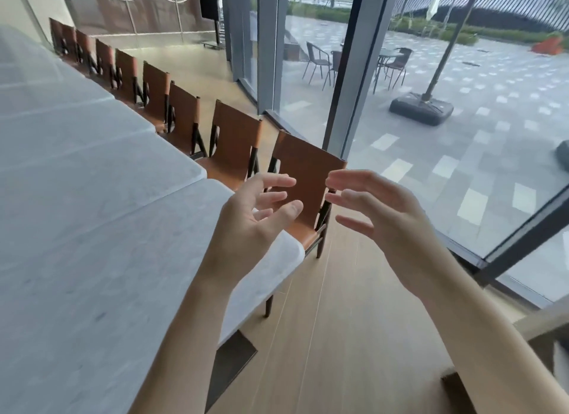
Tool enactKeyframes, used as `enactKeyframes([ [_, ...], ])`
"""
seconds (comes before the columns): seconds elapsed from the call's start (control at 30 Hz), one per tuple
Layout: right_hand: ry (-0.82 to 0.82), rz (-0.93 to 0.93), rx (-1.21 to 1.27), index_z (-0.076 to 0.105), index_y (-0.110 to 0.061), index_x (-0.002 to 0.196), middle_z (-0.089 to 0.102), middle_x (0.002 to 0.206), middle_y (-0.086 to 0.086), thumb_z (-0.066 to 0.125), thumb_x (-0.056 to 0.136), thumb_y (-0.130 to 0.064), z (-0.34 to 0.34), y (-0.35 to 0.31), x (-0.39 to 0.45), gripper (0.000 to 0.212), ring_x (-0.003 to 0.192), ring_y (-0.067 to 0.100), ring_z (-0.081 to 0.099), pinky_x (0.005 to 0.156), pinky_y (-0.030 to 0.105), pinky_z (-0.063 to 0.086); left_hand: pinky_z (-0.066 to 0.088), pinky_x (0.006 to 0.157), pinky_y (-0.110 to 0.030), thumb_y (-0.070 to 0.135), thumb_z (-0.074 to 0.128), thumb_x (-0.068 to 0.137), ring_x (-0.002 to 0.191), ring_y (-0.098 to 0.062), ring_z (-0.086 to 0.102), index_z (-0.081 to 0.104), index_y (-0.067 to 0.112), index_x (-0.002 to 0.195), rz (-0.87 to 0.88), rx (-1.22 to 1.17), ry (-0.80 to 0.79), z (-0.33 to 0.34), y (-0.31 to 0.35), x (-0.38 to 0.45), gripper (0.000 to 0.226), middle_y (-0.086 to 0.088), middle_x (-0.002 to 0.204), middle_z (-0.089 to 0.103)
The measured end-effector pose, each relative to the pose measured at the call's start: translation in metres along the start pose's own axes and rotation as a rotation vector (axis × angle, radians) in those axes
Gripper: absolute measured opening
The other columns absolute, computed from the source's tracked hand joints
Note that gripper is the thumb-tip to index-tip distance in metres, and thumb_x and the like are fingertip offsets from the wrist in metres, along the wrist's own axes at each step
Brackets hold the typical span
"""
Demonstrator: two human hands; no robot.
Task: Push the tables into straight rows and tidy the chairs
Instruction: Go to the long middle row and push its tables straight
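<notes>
Head view: we see no readable writing or brand marks anywhere. Our left hand (255,210) and right hand (378,216) are both raised at centre frame, fingers spread and loosely bent, holding nothing, palms facing each other, apart from one another. Behind them at 12 o'clock stands the nearest chair (303,179), brown back with dark legs, tucked at the rounded corner of the near table (101,259); whether the fingers touch its back we cannot tell. The white tables run butted from 7 toward 11 o'clock, seam edges roughly flush. A chair row (154,90) lines their right edge toward 11 o'clock. Bare wood floor (338,321) from 6 to 4 o'clock is open room, bounded by the glass wall (462,151) at 2 o'clock.
</notes>
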State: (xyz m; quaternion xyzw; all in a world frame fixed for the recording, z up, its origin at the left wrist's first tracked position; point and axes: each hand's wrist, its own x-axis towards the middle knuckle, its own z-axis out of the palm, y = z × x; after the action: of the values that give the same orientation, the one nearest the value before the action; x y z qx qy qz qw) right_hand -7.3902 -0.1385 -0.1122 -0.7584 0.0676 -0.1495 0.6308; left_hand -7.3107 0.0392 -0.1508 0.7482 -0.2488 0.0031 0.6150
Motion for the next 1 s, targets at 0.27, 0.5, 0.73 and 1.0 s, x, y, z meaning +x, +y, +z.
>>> enactKeyframes([
  [0.27, -0.043, 0.012, 0.043, 0.072, -0.023, 0.113, 0.073, 0.115, -0.010, 0.057, 0.099, -0.012, -0.044, 0.031, 0.100, 0.023, 0.110, 0.008, 0.069, 0.096, 0.038, 0.056, 0.052, 0.098, -0.025, 0.041, 0.072, 0.083, 0.117, 0.005, 0.061, 0.065, 0.040, 0.115, -0.009, 0.034, 0.020, 0.042, -0.021, 0.091, 0.032, 0.018, 0.123, 0.067],
  [0.5, -0.115, 0.011, 0.079, 0.073, -0.024, 0.112, 0.073, 0.115, -0.010, 0.057, 0.099, -0.012, -0.110, 0.063, 0.180, 0.024, 0.112, 0.010, 0.068, 0.096, 0.039, 0.055, 0.050, 0.104, -0.032, 0.030, 0.075, 0.088, 0.117, 0.002, 0.062, 0.066, 0.035, 0.116, -0.017, 0.040, 0.044, 0.113, -0.033, 0.170, 0.030, 0.019, 0.122, 0.067],
  [0.73, -0.201, -0.050, 0.077, 0.073, -0.026, 0.113, 0.073, 0.116, -0.011, 0.057, 0.099, -0.015, -0.212, 0.074, 0.279, 0.024, 0.112, 0.008, 0.068, 0.096, 0.038, 0.054, 0.049, 0.095, -0.021, 0.038, 0.062, 0.089, 0.116, 0.002, 0.062, 0.066, 0.037, 0.112, 0.010, 0.028, 0.116, 0.213, -0.024, 0.267, 0.024, 0.020, 0.121, 0.068],
  [1.0, -0.182, -0.065, 0.149, 0.073, -0.025, 0.111, 0.073, 0.115, -0.008, 0.062, 0.095, -0.017, -0.307, 0.082, 0.384, 0.021, 0.110, 0.009, 0.069, 0.095, 0.036, 0.054, 0.048, 0.091, -0.012, 0.031, 0.061, 0.090, 0.115, -0.001, 0.064, 0.068, 0.031, 0.111, 0.057, -0.011, 0.136, 0.301, -0.002, 0.367, 0.022, 0.017, 0.121, 0.068],
])
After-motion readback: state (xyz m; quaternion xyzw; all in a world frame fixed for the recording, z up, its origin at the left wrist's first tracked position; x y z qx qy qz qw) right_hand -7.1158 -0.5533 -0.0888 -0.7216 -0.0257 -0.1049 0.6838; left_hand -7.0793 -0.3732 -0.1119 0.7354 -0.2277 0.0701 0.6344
